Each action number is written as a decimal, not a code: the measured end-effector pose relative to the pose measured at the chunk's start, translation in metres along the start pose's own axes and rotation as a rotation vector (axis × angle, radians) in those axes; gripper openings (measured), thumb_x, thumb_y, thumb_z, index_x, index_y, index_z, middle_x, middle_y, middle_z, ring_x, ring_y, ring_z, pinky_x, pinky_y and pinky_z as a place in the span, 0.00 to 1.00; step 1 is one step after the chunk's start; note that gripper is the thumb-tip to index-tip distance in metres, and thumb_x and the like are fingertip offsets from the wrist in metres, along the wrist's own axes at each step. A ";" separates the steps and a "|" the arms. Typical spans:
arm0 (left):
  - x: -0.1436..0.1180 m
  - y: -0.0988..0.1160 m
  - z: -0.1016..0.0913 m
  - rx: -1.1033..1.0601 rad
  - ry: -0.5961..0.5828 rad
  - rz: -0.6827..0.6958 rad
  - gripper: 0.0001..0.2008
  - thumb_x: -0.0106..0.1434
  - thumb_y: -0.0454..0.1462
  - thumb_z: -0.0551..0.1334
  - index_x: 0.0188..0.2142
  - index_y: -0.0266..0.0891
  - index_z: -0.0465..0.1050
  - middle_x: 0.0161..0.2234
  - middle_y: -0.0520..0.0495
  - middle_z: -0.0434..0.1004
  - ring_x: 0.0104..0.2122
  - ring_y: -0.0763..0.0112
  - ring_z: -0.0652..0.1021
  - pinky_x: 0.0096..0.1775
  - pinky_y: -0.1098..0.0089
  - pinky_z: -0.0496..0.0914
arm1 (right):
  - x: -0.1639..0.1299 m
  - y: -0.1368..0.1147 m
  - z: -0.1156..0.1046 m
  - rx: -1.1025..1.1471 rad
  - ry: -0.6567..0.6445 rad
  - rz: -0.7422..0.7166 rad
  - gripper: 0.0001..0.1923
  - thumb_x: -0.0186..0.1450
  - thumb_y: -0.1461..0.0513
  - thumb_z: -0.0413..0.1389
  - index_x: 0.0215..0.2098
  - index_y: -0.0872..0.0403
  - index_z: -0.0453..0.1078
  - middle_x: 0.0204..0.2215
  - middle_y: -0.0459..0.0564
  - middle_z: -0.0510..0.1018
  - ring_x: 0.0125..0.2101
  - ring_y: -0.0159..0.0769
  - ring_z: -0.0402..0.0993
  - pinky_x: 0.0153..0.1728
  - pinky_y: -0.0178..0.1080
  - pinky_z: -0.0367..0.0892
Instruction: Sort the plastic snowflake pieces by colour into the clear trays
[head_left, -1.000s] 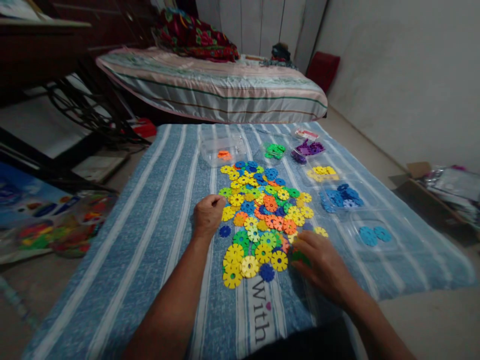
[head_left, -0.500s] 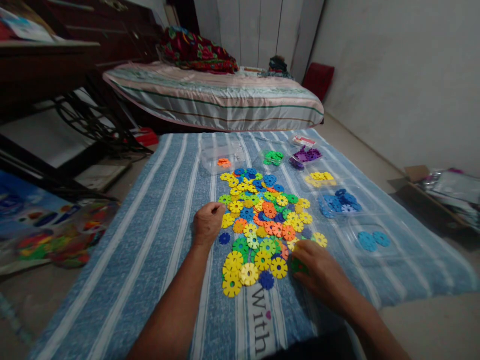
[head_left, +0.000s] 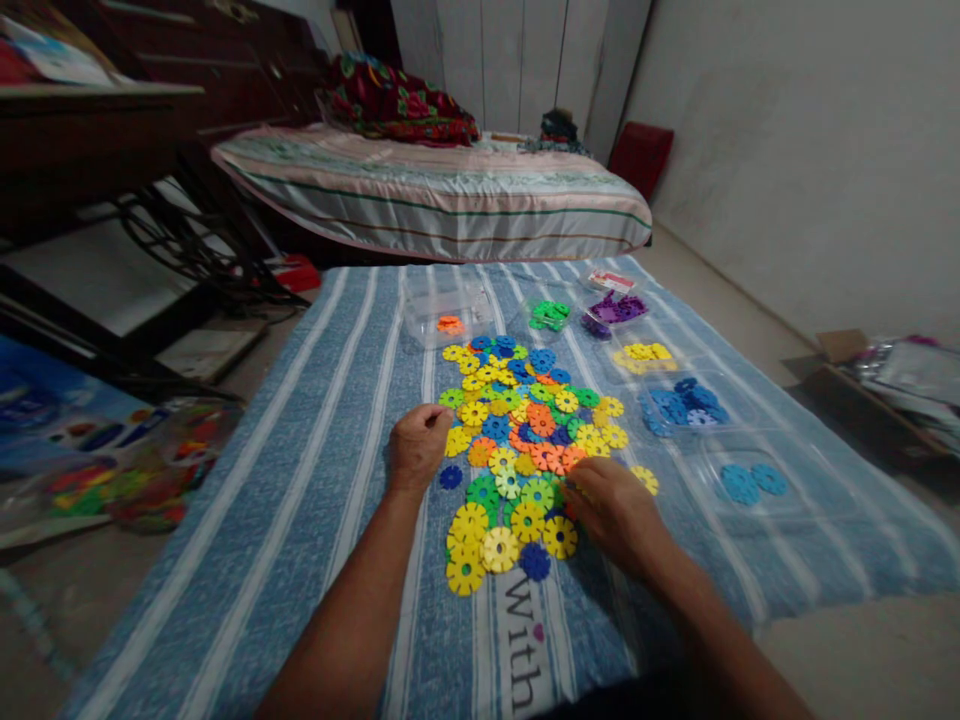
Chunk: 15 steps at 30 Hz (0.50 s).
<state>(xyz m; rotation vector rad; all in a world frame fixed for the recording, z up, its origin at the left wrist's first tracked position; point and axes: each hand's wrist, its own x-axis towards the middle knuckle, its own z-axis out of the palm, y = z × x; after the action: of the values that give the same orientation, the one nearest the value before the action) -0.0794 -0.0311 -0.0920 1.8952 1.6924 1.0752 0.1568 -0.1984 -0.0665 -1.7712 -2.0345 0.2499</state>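
Note:
A pile of flat, notched plastic discs (head_left: 527, 462) in yellow, orange, green and blue lies spread over the striped cloth. My left hand (head_left: 420, 447) rests at the pile's left edge, its fingers curled into a loose fist. Whatever that fist may hold is hidden. Just below it lies a single dark blue disc (head_left: 451, 477). At the pile's right side my right hand (head_left: 613, 510) reaches down with fingers drawn together among the discs. Its fingertips are mostly covered by the back of the hand, so I cannot make out what they grip.
Clear containers hold sorted discs: orange (head_left: 450, 325), green (head_left: 550, 316), purple (head_left: 616, 307), yellow (head_left: 643, 357), blue (head_left: 686, 402) and light blue (head_left: 741, 483). A bed (head_left: 450, 195) stands beyond the cloth-covered surface (head_left: 330, 400). An open cardboard box (head_left: 862, 385) sits at right.
My right hand has moved slightly up and left, further over the pile. The green disc seen beneath its fingers earlier no longer shows. My left hand has stayed put.

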 end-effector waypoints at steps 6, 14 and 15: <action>-0.001 -0.002 0.000 -0.007 -0.001 -0.012 0.14 0.58 0.45 0.57 0.30 0.41 0.78 0.31 0.49 0.82 0.32 0.66 0.79 0.38 0.71 0.70 | 0.048 -0.009 0.018 -0.125 0.064 -0.010 0.11 0.69 0.62 0.50 0.31 0.52 0.72 0.33 0.51 0.74 0.37 0.38 0.68 0.38 0.38 0.60; -0.001 0.000 0.000 -0.027 0.003 -0.028 0.12 0.57 0.44 0.58 0.28 0.41 0.77 0.29 0.50 0.81 0.31 0.67 0.78 0.37 0.72 0.70 | 0.087 -0.022 0.032 -0.166 -0.012 -0.031 0.08 0.67 0.60 0.53 0.37 0.51 0.74 0.39 0.53 0.73 0.45 0.42 0.65 0.44 0.41 0.61; -0.001 0.000 0.000 -0.027 0.003 -0.031 0.12 0.57 0.44 0.58 0.28 0.41 0.77 0.29 0.50 0.81 0.31 0.67 0.78 0.37 0.72 0.70 | 0.090 -0.024 0.033 -0.172 -0.024 -0.034 0.07 0.66 0.60 0.54 0.39 0.51 0.74 0.41 0.54 0.73 0.46 0.43 0.64 0.45 0.41 0.61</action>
<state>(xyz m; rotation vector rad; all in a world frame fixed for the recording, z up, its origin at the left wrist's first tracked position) -0.0792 -0.0322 -0.0925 1.8462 1.6950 1.0840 0.1125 -0.1102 -0.0679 -1.8401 -2.1578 0.0886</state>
